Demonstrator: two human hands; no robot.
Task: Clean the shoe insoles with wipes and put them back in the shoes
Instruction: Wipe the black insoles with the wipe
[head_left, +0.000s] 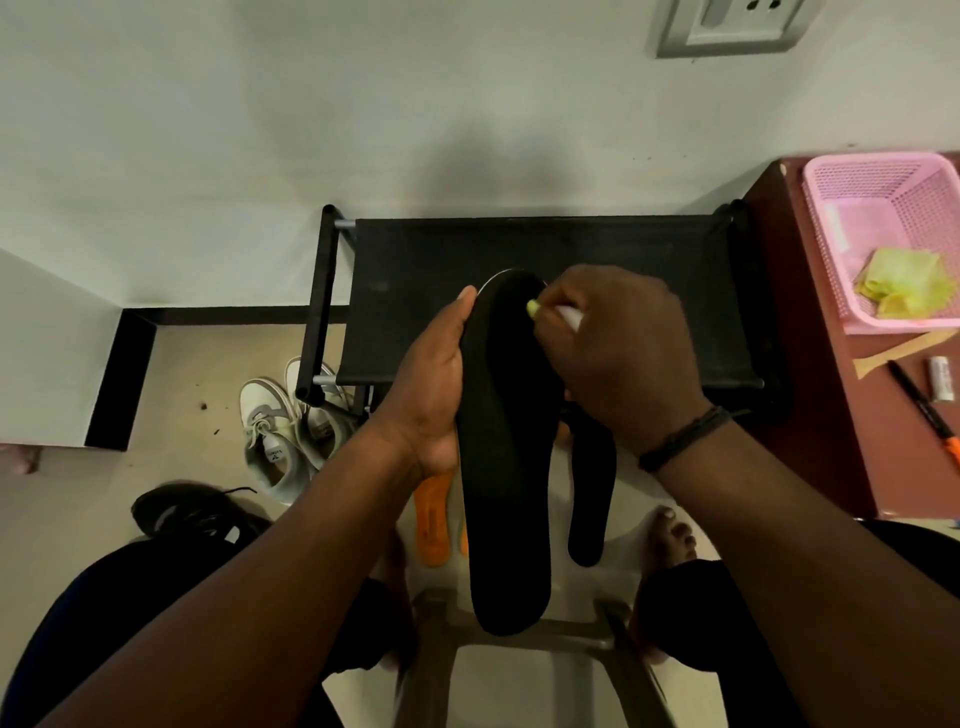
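Observation:
My left hand (434, 384) grips the left edge of a long black insole (506, 467), held upright over my lap. My right hand (618, 343) pinches a folded wipe (553, 312), white with a yellow-green tip, against the insole's upper right edge. A second black insole (592, 499) lies below, partly hidden by my right wrist. An orange insole (431, 525) shows beneath my left wrist. A pair of grey-white sneakers (283, 426) stands on the floor at the left. A black shoe (192, 514) sits by my left knee.
A black fabric shoe rack (519, 249) stands against the wall ahead. On the maroon table (810, 405) at right are a pink basket (852, 218) holding crumpled yellow-green wipes (904, 283), a pen (919, 405) and a small white tube (941, 378). A stool frame (587, 644) is below.

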